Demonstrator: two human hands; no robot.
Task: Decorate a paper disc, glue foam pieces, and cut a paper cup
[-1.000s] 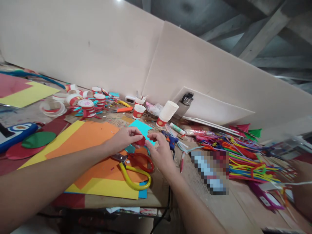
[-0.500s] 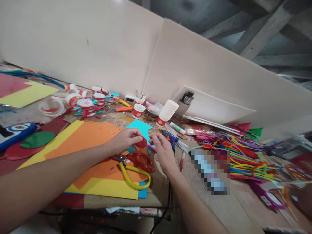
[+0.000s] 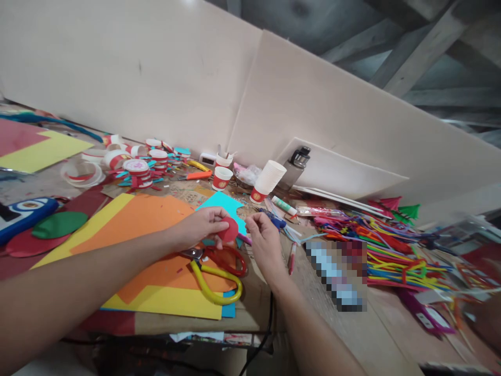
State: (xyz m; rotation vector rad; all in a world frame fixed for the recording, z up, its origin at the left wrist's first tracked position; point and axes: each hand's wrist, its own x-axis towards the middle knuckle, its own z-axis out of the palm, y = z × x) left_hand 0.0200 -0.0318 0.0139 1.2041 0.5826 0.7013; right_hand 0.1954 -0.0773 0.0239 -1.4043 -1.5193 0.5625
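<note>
Between the thumb and fingers of my left hand (image 3: 205,227) is a small round red paper piece (image 3: 229,230), held above the orange sheet (image 3: 152,219). My right hand (image 3: 264,237) is just to the right of it, not touching it, with its fingers curled together; whether anything small is between them cannot be made out. Below my hands lie scissors with one red and one yellow handle (image 3: 209,292), their blades partly under my left wrist. A cyan paper (image 3: 221,201) lies behind my left hand.
Paper cups (image 3: 222,178) and a stacked cup column (image 3: 270,180) stand at the back, beside a dark bottle (image 3: 296,167). Cut cup pieces (image 3: 136,169) are at the back left. Colourful pipe cleaners (image 3: 399,261) and a glue stick (image 3: 284,206) lie to the right.
The red piece now shows as a fuller circle in my left hand. My right hand has moved slightly right, away from it.
</note>
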